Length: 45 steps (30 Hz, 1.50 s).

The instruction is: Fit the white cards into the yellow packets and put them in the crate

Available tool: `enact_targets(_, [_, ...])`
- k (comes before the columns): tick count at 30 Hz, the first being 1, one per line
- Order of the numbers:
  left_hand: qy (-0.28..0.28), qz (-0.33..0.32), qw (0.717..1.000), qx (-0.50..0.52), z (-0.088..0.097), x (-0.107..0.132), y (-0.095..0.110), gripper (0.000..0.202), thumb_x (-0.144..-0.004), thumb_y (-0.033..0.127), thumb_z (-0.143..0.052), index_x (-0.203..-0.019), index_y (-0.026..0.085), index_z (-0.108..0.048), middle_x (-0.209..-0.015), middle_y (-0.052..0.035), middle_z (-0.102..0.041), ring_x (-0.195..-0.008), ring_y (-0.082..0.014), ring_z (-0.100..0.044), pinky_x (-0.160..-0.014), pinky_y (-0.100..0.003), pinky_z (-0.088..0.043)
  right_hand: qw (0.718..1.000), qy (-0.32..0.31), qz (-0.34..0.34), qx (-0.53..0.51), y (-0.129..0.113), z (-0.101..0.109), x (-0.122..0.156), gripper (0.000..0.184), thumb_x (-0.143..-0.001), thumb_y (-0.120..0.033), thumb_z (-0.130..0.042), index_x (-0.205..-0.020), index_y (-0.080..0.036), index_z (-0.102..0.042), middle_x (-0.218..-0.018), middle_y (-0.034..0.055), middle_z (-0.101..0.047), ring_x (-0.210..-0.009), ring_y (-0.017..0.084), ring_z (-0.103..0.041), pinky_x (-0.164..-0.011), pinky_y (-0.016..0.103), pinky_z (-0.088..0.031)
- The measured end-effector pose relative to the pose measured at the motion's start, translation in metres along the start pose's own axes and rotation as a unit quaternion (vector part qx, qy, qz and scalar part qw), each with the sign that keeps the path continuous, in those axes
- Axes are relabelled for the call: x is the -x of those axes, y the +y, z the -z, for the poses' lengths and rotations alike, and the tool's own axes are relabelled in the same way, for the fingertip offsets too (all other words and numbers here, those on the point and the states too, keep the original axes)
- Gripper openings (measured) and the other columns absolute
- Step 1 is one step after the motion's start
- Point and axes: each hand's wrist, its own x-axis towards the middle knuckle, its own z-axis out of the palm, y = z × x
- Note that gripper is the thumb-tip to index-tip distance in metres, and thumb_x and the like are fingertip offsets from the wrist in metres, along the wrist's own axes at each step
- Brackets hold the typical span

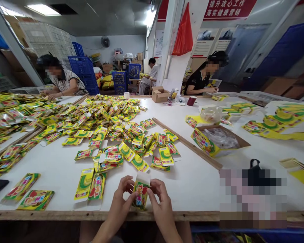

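Both my hands hold one small yellow-and-green printed box [141,194] upright at the table's front edge, its white top flap raised. My left hand [123,195] grips the box's left side, thumb on the front face. From the right, my right hand [162,199] pinches the other side, thumb also on the front. To the left stand two more small boxes [90,185] side by side, and farther left two boxes [35,199] lie near the edge. Beyond my hands lies a loose cluster of the same boxes [112,153], some with white flaps sticking out.
A large heap of boxes [101,114] covers the table's left and middle. A wooden strip [187,143] runs diagonally to the right. Beyond it are an open carton [218,141] with plastic bags and flat printed sheets [281,121]. Co-workers [66,81] sit across the table.
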Motion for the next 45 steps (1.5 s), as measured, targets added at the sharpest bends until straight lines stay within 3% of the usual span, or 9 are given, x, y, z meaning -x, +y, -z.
enact_targets(4, [-0.058, -0.005, 0.998, -0.003, 0.010, -0.003, 0.001, 0.037, -0.088, 0.028, -0.060, -0.124, 0.026, -0.052, -0.098, -0.0032, -0.064, -0.083, -0.0178, -0.059, -0.077, -0.030, -0.051, 0.998, -0.059, 0.014, 0.025, 0.000, 0.008, -0.004, 0.019, -0.092, -0.029, -0.052, -0.106, -0.021, -0.061, -0.102, 0.0068, -0.068, -0.090, 0.020, -0.066, -0.079, 0.027, -0.053])
enact_targets(7, [-0.080, -0.008, 0.997, 0.001, 0.014, -0.005, 0.002, 0.037, -0.087, 0.028, -0.061, -0.124, 0.027, -0.054, -0.092, -0.0016, -0.062, -0.081, -0.0172, -0.058, -0.078, -0.030, -0.050, 0.994, -0.101, 0.015, 0.045, -0.008, 0.008, -0.009, 0.016, -0.092, -0.029, -0.051, -0.097, -0.020, -0.064, -0.091, 0.0047, -0.069, -0.081, 0.019, -0.065, -0.074, 0.025, -0.051])
enact_targets(12, [-0.098, -0.002, 0.995, -0.002, 0.017, -0.005, 0.004, 0.043, -0.087, 0.025, -0.061, -0.129, 0.026, -0.053, -0.092, -0.0025, -0.062, -0.082, -0.0177, -0.058, -0.080, -0.031, -0.050, 0.992, -0.109, 0.037, 0.057, -0.020, 0.006, -0.018, 0.020, -0.093, -0.028, -0.049, -0.080, -0.020, -0.062, -0.077, 0.0020, -0.065, -0.073, 0.018, -0.062, -0.067, 0.023, -0.047])
enact_targets(17, [-0.105, -0.012, 0.994, 0.002, 0.015, -0.004, 0.009, 0.015, -0.087, 0.024, -0.061, -0.102, 0.022, -0.065, -0.097, -0.0058, -0.066, -0.090, -0.0207, -0.061, -0.082, -0.031, -0.050, 0.990, -0.116, 0.062, 0.047, -0.014, -0.001, -0.017, 0.020, -0.093, -0.024, -0.049, -0.082, -0.020, -0.065, -0.086, 0.0041, -0.066, -0.083, 0.019, -0.063, -0.075, 0.025, -0.048])
enact_targets(20, [-0.078, -0.011, 0.996, 0.036, 0.009, -0.005, 0.008, 0.022, -0.088, 0.022, -0.059, -0.110, 0.024, -0.061, -0.111, -0.0074, -0.064, -0.105, -0.0233, -0.061, -0.091, -0.034, -0.049, 0.994, -0.093, 0.043, 0.025, -0.005, -0.005, -0.015, 0.015, -0.092, -0.024, -0.051, -0.101, -0.022, -0.064, -0.093, 0.0043, -0.068, -0.086, 0.019, -0.064, -0.077, 0.026, -0.050])
enact_targets(23, [-0.061, 0.009, 0.995, 0.076, 0.005, -0.006, 0.006, 0.041, -0.089, 0.020, -0.057, -0.128, 0.028, -0.048, -0.123, -0.0080, -0.061, -0.107, -0.0224, -0.062, -0.093, -0.036, -0.049, 0.997, -0.070, 0.024, 0.010, 0.000, -0.005, -0.014, 0.030, -0.091, -0.024, -0.053, -0.122, -0.023, -0.055, -0.098, 0.0044, -0.069, -0.085, 0.019, -0.066, -0.078, 0.027, -0.052])
enact_targets(28, [-0.073, -0.048, 0.996, 0.031, 0.005, -0.008, 0.014, 0.015, -0.088, 0.018, -0.056, -0.100, 0.022, -0.064, -0.105, -0.0065, -0.066, -0.104, -0.0228, -0.062, -0.092, -0.034, -0.048, 0.990, -0.112, 0.087, 0.026, -0.004, 0.002, -0.013, 0.018, -0.091, -0.020, -0.053, -0.098, -0.024, -0.069, -0.100, 0.0054, -0.068, -0.095, 0.020, -0.064, -0.083, 0.029, -0.051])
enact_targets(35, [-0.024, -0.045, 0.999, 0.004, -0.001, -0.004, 0.020, 0.011, -0.090, 0.024, -0.057, -0.096, 0.021, -0.065, -0.099, -0.0064, -0.068, -0.098, -0.0215, -0.063, -0.088, -0.032, -0.049, 0.989, -0.120, 0.083, 0.034, -0.010, 0.003, -0.007, 0.014, -0.092, -0.022, -0.055, -0.096, -0.024, -0.068, -0.099, 0.0047, -0.067, -0.097, 0.020, -0.062, -0.085, 0.028, -0.049])
enact_targets(45, [0.003, -0.011, 1.000, 0.003, -0.007, -0.010, 0.020, 0.013, -0.090, 0.028, -0.057, -0.089, 0.019, -0.065, -0.085, -0.0036, -0.068, -0.082, -0.0191, -0.064, -0.075, -0.028, -0.051, 0.993, -0.084, 0.037, 0.077, -0.017, 0.000, -0.015, 0.014, -0.092, -0.028, -0.055, -0.090, -0.020, -0.066, -0.082, 0.0026, -0.068, -0.075, 0.018, -0.064, -0.069, 0.025, -0.050])
